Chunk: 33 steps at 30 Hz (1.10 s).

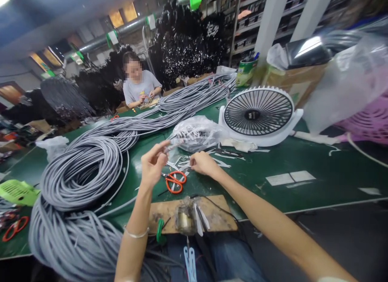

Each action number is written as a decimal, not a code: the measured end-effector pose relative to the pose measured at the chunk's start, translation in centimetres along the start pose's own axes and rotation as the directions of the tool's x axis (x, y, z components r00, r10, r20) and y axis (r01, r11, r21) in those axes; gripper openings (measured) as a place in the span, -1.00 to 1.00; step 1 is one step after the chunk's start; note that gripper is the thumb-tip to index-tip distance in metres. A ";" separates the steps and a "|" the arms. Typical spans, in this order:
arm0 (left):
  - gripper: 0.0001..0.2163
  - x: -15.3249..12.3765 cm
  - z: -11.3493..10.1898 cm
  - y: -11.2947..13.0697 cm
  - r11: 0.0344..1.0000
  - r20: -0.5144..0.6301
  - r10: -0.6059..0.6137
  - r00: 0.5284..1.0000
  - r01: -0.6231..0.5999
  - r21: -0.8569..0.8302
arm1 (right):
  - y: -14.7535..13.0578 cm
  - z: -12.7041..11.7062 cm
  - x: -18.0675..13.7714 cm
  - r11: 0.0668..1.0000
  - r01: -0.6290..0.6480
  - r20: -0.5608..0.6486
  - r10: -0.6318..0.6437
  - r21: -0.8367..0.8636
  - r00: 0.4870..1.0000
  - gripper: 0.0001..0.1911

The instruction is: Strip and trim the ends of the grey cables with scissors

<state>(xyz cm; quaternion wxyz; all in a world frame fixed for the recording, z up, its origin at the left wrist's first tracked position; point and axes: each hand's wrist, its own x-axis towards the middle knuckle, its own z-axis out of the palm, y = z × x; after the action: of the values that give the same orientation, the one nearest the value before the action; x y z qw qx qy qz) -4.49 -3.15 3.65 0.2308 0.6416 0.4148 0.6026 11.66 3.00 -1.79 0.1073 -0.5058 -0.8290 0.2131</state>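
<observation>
My left hand (154, 163) is raised over the table with thumb and fingers curled together. Something small and pale shows at its fingertips, too blurred to name. To its right, my right hand (201, 163) reaches down among loose white strips (182, 163), its fingers pinched; what they hold, if anything, is hidden. Just behind both hands lies a clear plastic bag (197, 132) with dark and white pieces inside. Orange-handled scissors (176, 182) rest on the green table below the hands. Closer to me, a wooden board (218, 211) carries a small metal pot (184, 219).
Big coils of grey cable (81, 173) fill the left side and run back along the table (242, 185). A white fan (259, 116) stands at the right, near a pink basket (370, 116). A person (141, 82) works across the table. Blue-handled tweezers (190, 262) stick out below the board.
</observation>
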 end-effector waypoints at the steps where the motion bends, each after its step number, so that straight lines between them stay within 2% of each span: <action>1: -0.69 -0.1 0.4 -0.9 1.000 -0.021 -0.002 1.000 0.002 0.008 | 0.2 -0.1 -0.1 1.000 -0.003 -0.003 0.003 -0.001 1.000 -0.82; 5: -0.76 -1.1 1.2 -3.9 0.980 -0.183 -0.073 0.980 0.105 0.167 | 0.4 -0.7 -0.2 0.999 0.040 -0.093 -0.036 0.033 0.995 -0.73; 7: -0.78 -1.6 1.4 -4.4 0.958 -0.202 -0.122 0.972 0.168 0.231 | 0.1 -0.9 -0.1 0.979 0.085 -0.175 -0.052 0.186 0.983 -0.74; 9: -0.79 -1.9 1.6 -4.2 0.940 -0.188 -0.144 0.972 0.193 0.280 | -0.2 -0.7 0.0 0.876 0.158 -0.284 -0.025 0.455 0.959 -0.77; 11: -0.79 -2.1 1.7 -3.8 0.931 -0.158 -0.151 0.976 0.194 0.309 | -0.4 -0.5 0.1 0.688 0.263 -0.408 0.053 0.677 0.912 -0.73; 13: -0.78 -2.2 1.8 -3.5 0.929 -0.122 -0.171 0.978 0.201 0.311 | -0.2 -0.3 0.1 0.564 0.350 -0.492 0.118 0.748 0.863 -0.67; 14: -0.78 -2.3 1.9 -3.5 0.927 -0.110 -0.185 0.977 0.211 0.309 | -0.1 -0.4 0.2 0.543 0.372 -0.509 0.124 0.753 0.852 -0.64; 15: -0.77 -2.3 1.9 -3.4 0.924 -0.104 -0.201 0.974 0.224 0.311 | 0.2 -0.5 0.2 0.549 0.375 -0.510 0.111 0.747 0.853 -0.62; 18: -0.76 -2.4 1.9 -3.5 0.904 -0.125 -0.226 0.966 0.256 0.343 | 0.8 -0.9 0.3 0.621 0.317 -0.435 0.044 0.717 0.899 -0.57; 19: -0.75 -2.4 1.8 -3.6 0.897 -0.135 -0.230 0.964 0.264 0.354 | 0.9 -1.0 0.4 0.615 0.304 -0.410 0.036 0.728 0.911 -0.57; 22: -0.74 -2.4 1.7 -3.7 0.885 -0.119 -0.260 0.958 0.286 0.368 | 0.9 -1.1 0.4 0.499 0.337 -0.418 0.056 0.798 0.907 -0.59; 25: -0.76 -2.5 1.9 -3.8 0.879 0.005 -0.293 0.956 0.267 0.395 | 0.5 -1.0 0.3 0.432 0.378 -0.469 0.123 0.819 0.875 -0.56; 28: -0.80 -2.8 2.5 -4.1 0.896 0.080 -0.236 0.968 0.185 0.404 | -0.1 -0.8 0.1 0.406 0.355 -0.445 0.151 0.842 0.883 -0.53; 33: -0.82 -3.2 3.4 -4.3 0.930 0.051 -0.087 0.995 0.063 0.361 | -1.1 -0.3 -0.3 0.350 0.312 -0.374 0.123 0.883 0.919 -0.50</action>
<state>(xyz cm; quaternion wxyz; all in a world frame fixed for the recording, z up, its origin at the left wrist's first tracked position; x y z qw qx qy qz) -2.08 -2.68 -2.26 0.1464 0.6762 0.5341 0.4858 11.03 2.37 -1.04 0.5442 -0.3348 -0.5507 0.5370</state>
